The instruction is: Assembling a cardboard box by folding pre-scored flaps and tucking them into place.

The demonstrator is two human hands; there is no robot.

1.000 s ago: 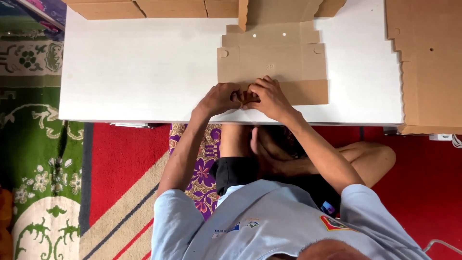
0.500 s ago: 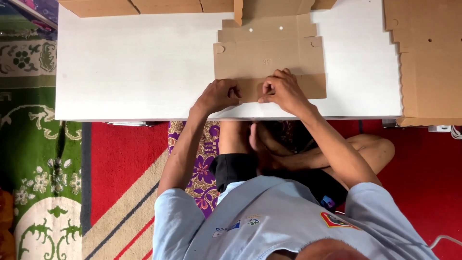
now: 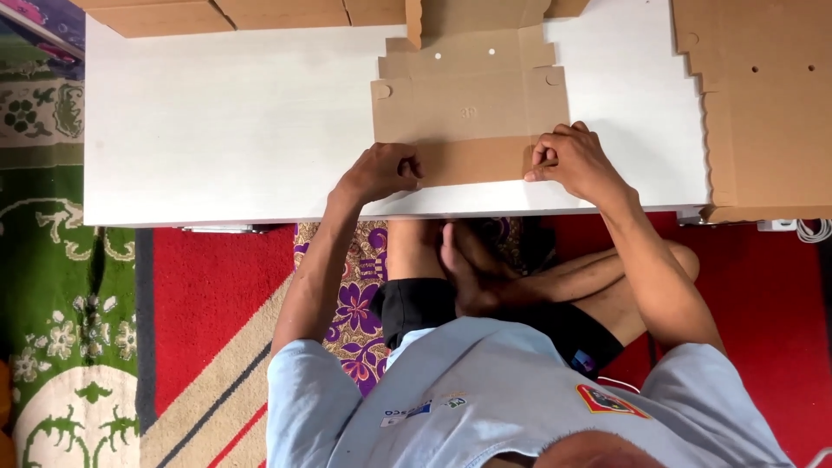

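A flat die-cut brown cardboard box blank (image 3: 468,104) lies on the low white table (image 3: 225,130), its near flap folded over along the table's front edge. My left hand (image 3: 381,171) presses the left end of that folded flap with curled fingers. At the flap's right end my right hand (image 3: 576,160) pinches the edge of the cardboard. The two hands are about a flap's length apart.
A stack of flat cardboard blanks (image 3: 767,95) covers the table's right end. More cardboard pieces (image 3: 217,13) line the far edge. I sit cross-legged on a red, green and purple patterned carpet (image 3: 104,329). A white cable (image 3: 810,230) lies at the right under the table.
My hands were together at the middle of the flap. They have slid apart to its left and right ends. The near flap now lies folded flat.
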